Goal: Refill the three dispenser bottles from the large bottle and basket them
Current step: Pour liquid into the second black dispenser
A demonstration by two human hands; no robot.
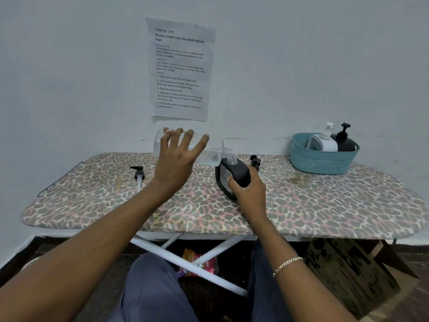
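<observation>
Now mid-pour: large bottle (209,151) tipped onto the black dispenser bottle (234,173).
Left hand (176,163), fingers spread, grasps the large bottle aloft, its neck at the dispenser's open mouth. Right hand (249,191) fingers clasp the black dispenser bottle on the ironing board (325,201). Two more dispensers sit in the teal basket (322,162), far right.

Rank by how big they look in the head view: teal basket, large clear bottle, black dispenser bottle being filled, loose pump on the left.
1-2. teal basket and large clear bottle: too alike to separate, the bottle partly hidden by the left hand.
3. black dispenser bottle.
4. loose pump.
</observation>
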